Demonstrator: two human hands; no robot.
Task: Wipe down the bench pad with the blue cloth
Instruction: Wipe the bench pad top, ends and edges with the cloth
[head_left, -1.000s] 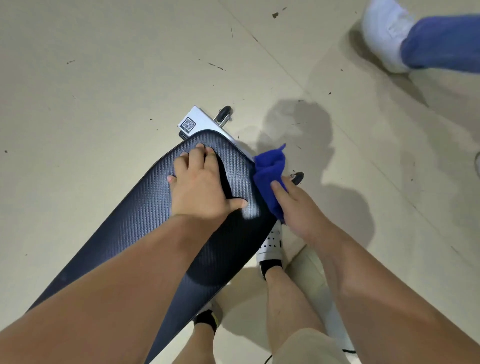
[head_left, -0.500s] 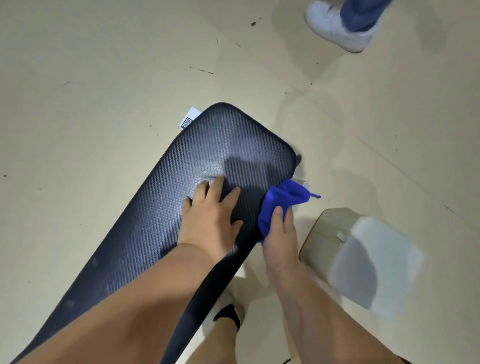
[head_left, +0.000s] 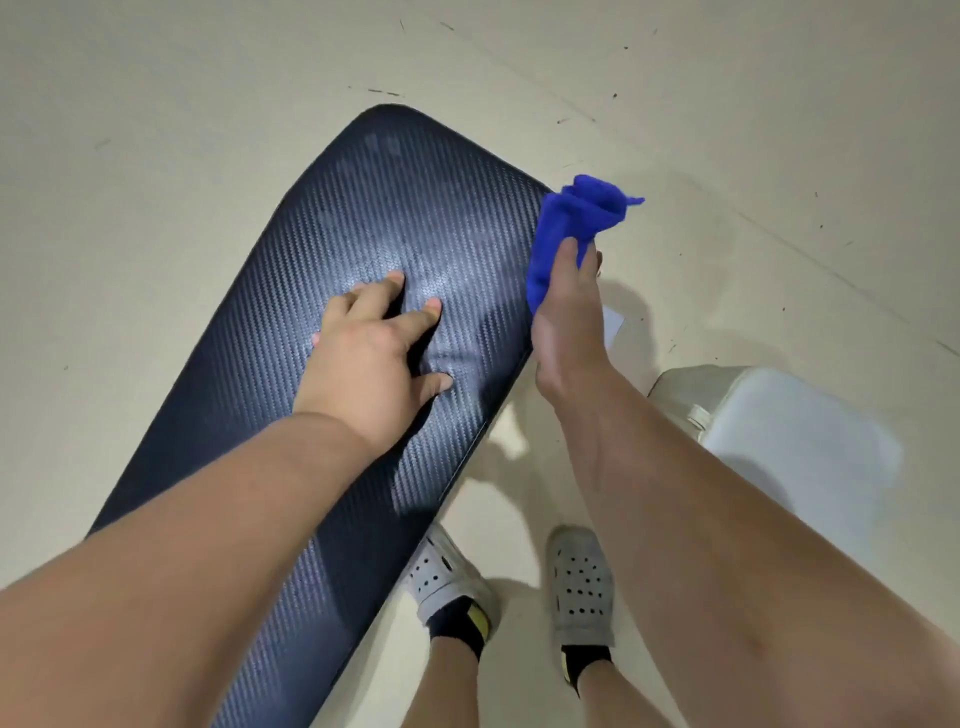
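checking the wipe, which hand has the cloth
The right hand grips the cloth at the edge of the pad; the left hand rests empty on it, fingers spread.

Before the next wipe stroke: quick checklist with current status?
1. Blue cloth gripped in right hand: ok.
2. Left hand pressing on bench pad, fingers spread: ok.
3. Cloth touching the pad: cannot tell; it is at the pad's right edge.
4. Cloth spread flat for wiping: not ok, bunched.
5. Far end of pad free of objects: ok.
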